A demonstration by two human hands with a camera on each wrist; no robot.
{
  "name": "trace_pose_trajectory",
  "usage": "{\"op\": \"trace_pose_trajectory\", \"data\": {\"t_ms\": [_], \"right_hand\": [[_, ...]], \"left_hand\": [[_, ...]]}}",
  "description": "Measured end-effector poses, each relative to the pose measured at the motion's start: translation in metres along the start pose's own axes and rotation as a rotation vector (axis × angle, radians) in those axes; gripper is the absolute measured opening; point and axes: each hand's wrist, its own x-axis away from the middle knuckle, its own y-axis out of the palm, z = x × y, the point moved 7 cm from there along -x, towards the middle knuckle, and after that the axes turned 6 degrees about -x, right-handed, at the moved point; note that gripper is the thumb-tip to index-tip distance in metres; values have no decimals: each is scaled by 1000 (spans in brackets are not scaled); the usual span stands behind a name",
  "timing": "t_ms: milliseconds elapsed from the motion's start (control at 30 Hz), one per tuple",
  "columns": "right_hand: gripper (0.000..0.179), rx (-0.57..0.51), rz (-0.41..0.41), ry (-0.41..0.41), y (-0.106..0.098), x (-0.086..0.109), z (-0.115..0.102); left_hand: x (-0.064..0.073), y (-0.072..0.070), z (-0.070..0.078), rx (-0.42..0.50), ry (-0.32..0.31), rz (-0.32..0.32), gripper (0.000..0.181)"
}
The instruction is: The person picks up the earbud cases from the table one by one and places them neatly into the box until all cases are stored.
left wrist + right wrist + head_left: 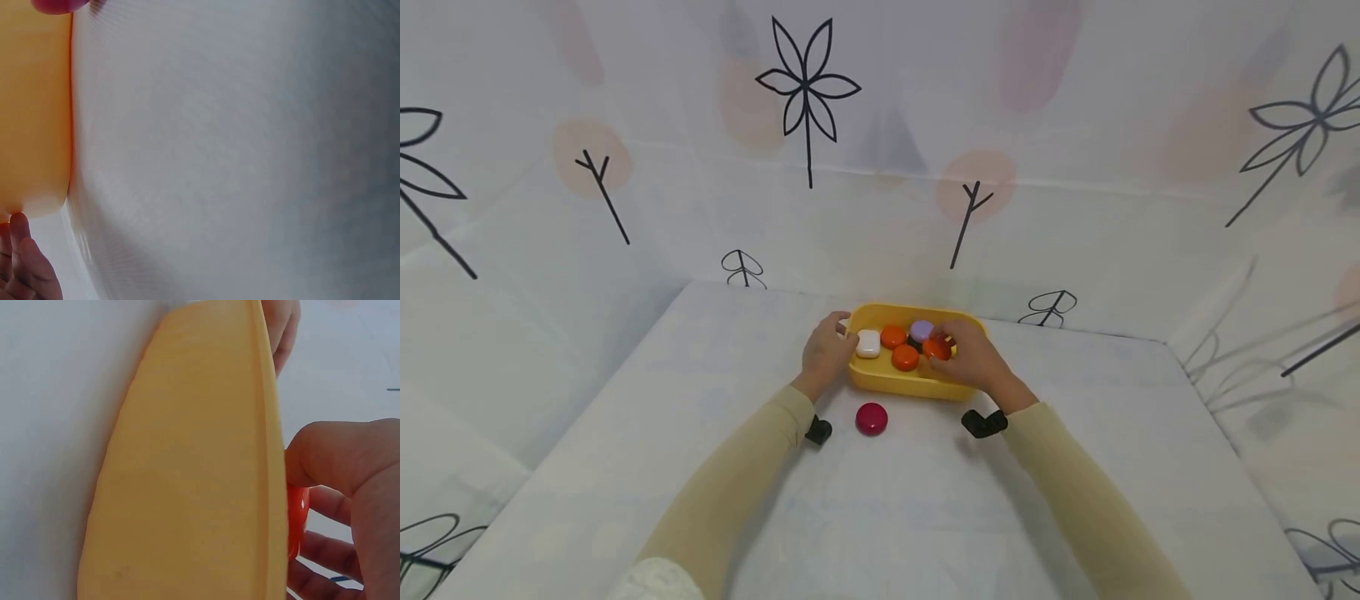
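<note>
A yellow, round-cornered tray (pixel 887 383) stands on the white-covered table. My left hand (pixel 827 354) holds its left end, and in the left wrist view fingertips (pixel 20 225) meet the outer wall. Over the tray's right part, my right hand (pixel 967 354) pinches a glossy orange-red round piece (pixel 297 519) between thumb and fingers. Inside the tray lie a white rounded-square piece (pixel 868 343), an orange round piece (pixel 893 336), another orange piece (pixel 905 358), a lilac piece (pixel 922 331) and a dark piece (pixel 914 343). My right hand hides the tray's right end.
A crimson round piece (pixel 872 419) lies on the table just in front of the tray. Black wrist-camera mounts (pixel 985 423) hang below both wrists. Behind and beside the table (pixel 880 508) hangs white cloth (pixel 880 233) with plant drawings.
</note>
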Motion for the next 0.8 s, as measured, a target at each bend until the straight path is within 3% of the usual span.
{"op": "trace_pose_trajectory", "data": {"t_ms": [133, 533, 800], "right_hand": [[30, 9, 4, -41, -1, 6, -11], [34, 38, 2, -44, 0, 23, -32], [34, 29, 8, -119, -2, 33, -45]], "left_hand": [[-1, 1, -1, -4, -1, 2, 44], [0, -1, 1, -7, 2, 3, 43], [2, -4, 3, 0, 27, 0, 43]]}}
